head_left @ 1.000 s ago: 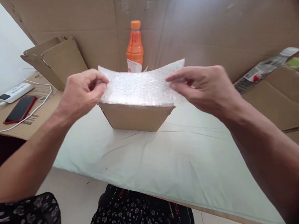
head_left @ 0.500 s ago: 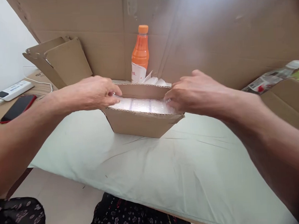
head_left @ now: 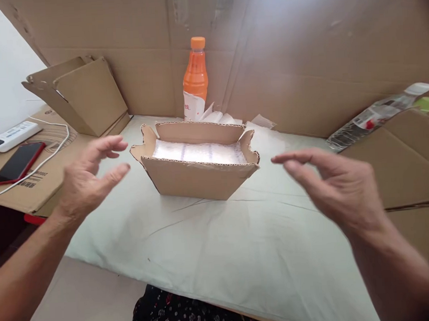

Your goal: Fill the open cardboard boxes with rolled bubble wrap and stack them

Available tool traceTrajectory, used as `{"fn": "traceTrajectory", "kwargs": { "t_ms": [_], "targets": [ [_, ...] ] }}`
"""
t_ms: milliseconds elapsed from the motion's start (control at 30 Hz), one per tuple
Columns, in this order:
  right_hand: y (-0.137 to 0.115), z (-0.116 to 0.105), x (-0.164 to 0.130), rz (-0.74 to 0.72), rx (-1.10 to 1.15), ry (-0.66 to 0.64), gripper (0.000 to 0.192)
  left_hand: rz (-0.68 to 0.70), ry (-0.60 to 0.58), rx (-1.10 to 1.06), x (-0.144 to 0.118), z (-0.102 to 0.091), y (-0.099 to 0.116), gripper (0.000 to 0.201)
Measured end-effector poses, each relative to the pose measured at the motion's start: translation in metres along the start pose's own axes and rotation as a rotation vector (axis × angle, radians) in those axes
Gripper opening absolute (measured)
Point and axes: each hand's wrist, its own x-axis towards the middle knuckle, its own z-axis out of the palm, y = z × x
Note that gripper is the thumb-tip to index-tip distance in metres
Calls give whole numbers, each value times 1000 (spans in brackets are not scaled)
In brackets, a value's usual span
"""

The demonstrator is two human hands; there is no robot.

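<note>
A small cardboard box (head_left: 197,180) stands upright on the pale green cloth (head_left: 219,246), its top uncovered. Inside lies a bubble-wrapped bundle (head_left: 199,152), whitish with faint purple stripes, close below the rim. My left hand (head_left: 89,174) is in the air left of the box, thumb and fingers apart, touching nothing. On the other side, my right hand (head_left: 334,183) hovers clear of the box with its thumb near the index finger and nothing between them. What the wrap encloses is hidden.
Behind the box stand an orange bottle (head_left: 196,77) and some white plastic scraps (head_left: 219,116). At left are a folded cardboard box (head_left: 85,98), a phone (head_left: 18,162), a white power bank (head_left: 14,136) and a cable. A clear bottle (head_left: 370,119) leans by cardboard at right.
Both hands have let go of the bubble-wrapped bundle and drawn back, the left one leftward, the right one rightward and nearer me. The bundle stays in the box.
</note>
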Motion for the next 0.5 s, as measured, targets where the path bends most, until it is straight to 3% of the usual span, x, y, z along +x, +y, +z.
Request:
{"fn": "traceTrajectory", "kwargs": {
  "t_ms": [100,200,267,333,433,500],
  "targets": [
    [18,39,-24,136,123,-177,35,-184,-208,-86,-8,26,-48,102],
    [18,79,-21,190,198,-244,41,-220,-335,-346,9,72,-64,98],
    [18,88,-17,216,227,-207,37,-230,-354,-534,18,99,-54,96],
    [25,79,-21,251,247,-177,36,-193,-320,-610,15,113,-33,105],
    [46,53,-48,328,233,-143,41,-97,-315,-539,-18,111,-5,128],
    [61,39,-69,365,215,-127,42,-79,-389,-478,-49,102,6,136]
  ]
}}
